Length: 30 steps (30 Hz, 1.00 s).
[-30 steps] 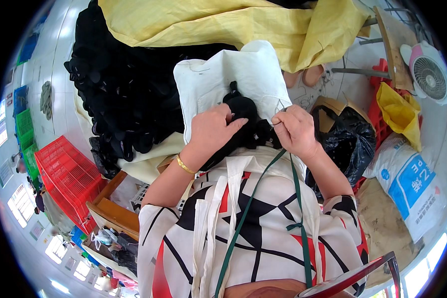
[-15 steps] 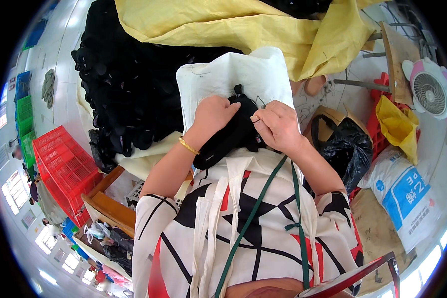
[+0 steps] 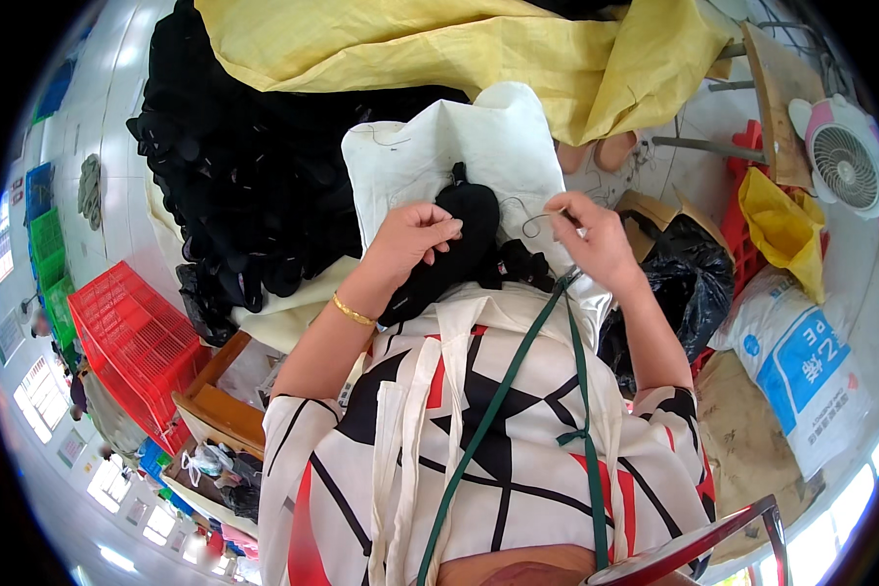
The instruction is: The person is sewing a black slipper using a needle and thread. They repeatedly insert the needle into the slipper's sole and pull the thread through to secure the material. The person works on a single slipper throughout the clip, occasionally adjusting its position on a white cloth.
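Mid-frame, a thin strand point(image 3: 525, 229) is being pinched by the right hand point(image 3: 591, 241), slack risking snagged black cloth point(image 3: 469, 210); left hand point(image 3: 407, 240): grip unclear.

A soft black fabric piece point(image 3: 479, 213) is lying lengthwise on a white cloth point(image 3: 503, 122), its broad rounded part showing smooth and dark. A small black tab is sticking out at its far end, while its near end is angling down to the left. A bunched black part point(image 3: 523, 266) with tiny pale specks is sitting just right. Beyond that, a thin, dark, looped item point(image 3: 529, 229), too fine to identify, is curving from the right hand point(image 3: 596, 239).
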Tool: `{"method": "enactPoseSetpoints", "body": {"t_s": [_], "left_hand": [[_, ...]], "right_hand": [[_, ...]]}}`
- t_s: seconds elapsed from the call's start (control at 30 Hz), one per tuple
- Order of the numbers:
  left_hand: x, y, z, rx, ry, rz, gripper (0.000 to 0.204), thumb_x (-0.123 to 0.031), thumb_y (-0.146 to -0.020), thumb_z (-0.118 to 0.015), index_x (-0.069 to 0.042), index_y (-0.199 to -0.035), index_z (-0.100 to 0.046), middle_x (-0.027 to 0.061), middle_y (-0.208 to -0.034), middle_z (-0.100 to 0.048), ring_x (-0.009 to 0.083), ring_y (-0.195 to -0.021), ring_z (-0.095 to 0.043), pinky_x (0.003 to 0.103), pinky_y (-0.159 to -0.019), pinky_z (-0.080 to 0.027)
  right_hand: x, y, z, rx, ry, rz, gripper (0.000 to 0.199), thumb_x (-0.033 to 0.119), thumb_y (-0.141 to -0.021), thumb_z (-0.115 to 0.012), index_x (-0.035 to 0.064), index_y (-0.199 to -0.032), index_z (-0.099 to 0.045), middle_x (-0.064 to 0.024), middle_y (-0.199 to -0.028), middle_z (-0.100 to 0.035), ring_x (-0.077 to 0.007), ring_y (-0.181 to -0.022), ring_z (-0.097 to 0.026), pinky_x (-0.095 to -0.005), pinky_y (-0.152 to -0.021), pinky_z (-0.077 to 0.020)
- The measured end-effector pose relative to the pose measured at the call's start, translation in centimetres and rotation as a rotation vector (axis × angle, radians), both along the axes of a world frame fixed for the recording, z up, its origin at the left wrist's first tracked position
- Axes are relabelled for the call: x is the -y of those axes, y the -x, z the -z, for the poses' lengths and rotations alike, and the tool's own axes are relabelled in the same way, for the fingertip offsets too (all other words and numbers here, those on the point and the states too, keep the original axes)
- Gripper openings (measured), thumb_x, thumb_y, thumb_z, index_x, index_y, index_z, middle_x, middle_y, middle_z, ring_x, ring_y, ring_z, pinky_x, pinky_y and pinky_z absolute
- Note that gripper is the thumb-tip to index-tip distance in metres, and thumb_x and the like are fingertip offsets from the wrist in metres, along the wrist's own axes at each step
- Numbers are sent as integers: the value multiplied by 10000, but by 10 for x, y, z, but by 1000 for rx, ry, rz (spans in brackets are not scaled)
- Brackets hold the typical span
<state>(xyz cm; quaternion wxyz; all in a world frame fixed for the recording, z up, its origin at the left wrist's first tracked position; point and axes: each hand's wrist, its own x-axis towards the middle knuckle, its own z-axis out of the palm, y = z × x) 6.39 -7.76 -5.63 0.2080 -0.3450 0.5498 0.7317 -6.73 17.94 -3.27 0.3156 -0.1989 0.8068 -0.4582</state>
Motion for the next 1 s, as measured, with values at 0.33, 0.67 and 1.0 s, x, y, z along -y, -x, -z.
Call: {"method": "enactPoseSetpoints", "body": {"t_s": [0.33, 0.67, 1.0], "left_hand": [[-4, -11, 6, 53, -282, -180, 190, -204, -929, -731, -23, -912, -676, 72, -814, -703, 57, -556, -552, 195, -472, -432], [5, -9, -14, 91, 138, 203, 211, -253, -977, -658, -63, -886, -644, -3, -708, -605, 61, -537, -526, 219, -469, -435], [14, -10, 10, 25, 1, 120, 136, -175, -974, -639, -47, -931, -629, 7, -796, -619, 79, -619, -584, 205, -492, -442]], "right_hand": [[50, -20, 6, -137, 169, -200, 57, 107, -899, -656, 75, -943, -674, -99, -843, -645, -275, -745, -647, -355, -642, -515], [84, -27, 29, -570, 5, -436, 25, 95, -837, -643, 94, -847, -620, -73, -831, -575, -283, -839, -628, -413, -645, -520], [88, -34, 43, -360, 205, -291, 62, 127, -855, -687, 135, -910, -660, -55, -842, -604, -281, -781, -643, -405, -639, -519]]}}
